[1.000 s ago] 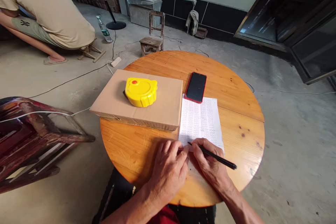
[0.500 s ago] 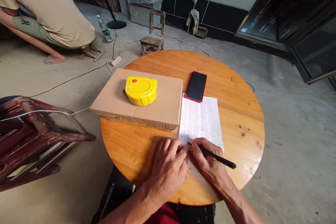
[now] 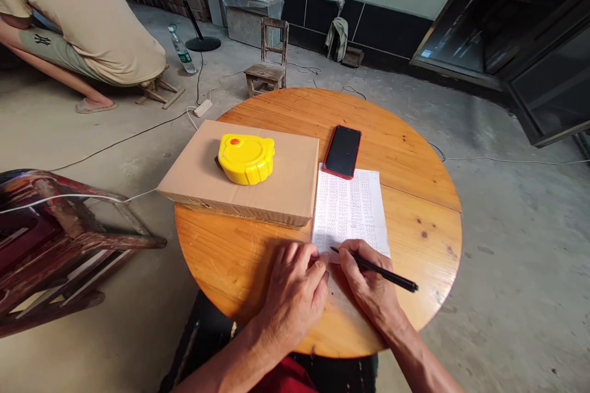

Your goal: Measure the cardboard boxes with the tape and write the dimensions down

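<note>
A black pen [image 3: 385,271] is pinched in my right hand [image 3: 367,282], its tip at the lower part of a white sheet of paper [image 3: 350,209] covered with rows of small handwritten characters. My left hand [image 3: 297,288] lies palm down on the table, fingers slightly bent, with its fingertips by the sheet's lower left corner. The two hands almost touch. Beyond the paper, a phone with a red case [image 3: 342,151] rests over the sheet's top edge. Left of it, a yellow toy-like case with a red dot [image 3: 246,159] sits on a flat cardboard box [image 3: 286,190].
Everything lies on a round wooden table [image 3: 415,196]. A small wooden chair [image 3: 267,64] stands behind it, and a dark red wooden chair [image 3: 69,233] is at the left. A person [image 3: 83,24] sits low at upper left near a water bottle [image 3: 182,49]. Cables cross the floor.
My right hand and the pen have shifted very slightly, the pen tip moving a little to the right along the paper. My left hand stays in place.
</note>
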`<state>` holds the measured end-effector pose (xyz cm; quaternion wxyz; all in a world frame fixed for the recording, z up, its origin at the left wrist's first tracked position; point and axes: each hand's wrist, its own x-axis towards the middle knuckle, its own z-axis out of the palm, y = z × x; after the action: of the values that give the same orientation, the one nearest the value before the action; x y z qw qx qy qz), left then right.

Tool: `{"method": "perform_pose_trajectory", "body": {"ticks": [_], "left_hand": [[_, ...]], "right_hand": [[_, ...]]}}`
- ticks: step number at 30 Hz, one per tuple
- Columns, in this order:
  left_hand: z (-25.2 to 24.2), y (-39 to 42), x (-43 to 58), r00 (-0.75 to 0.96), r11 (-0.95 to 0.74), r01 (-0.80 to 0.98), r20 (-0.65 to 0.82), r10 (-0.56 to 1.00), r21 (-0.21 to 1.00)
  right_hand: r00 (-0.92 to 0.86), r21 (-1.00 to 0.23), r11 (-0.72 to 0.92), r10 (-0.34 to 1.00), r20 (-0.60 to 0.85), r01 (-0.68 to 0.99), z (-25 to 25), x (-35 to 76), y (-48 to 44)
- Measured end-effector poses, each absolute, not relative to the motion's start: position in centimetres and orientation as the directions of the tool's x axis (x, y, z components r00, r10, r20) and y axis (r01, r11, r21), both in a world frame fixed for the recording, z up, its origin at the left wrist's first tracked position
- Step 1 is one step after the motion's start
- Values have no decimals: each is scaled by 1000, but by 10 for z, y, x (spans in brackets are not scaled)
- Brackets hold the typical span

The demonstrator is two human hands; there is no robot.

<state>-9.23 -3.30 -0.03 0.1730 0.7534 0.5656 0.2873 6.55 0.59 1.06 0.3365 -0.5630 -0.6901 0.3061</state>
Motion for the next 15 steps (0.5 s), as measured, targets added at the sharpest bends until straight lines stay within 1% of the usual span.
{"method": "perform_pose_trajectory", "body": {"ticks": [15], "left_hand": [[0,-32,-93,193,-298,747,236,953,594]], "right_hand": [[-168,-791,208,977,134,575,10,65,5]]}}
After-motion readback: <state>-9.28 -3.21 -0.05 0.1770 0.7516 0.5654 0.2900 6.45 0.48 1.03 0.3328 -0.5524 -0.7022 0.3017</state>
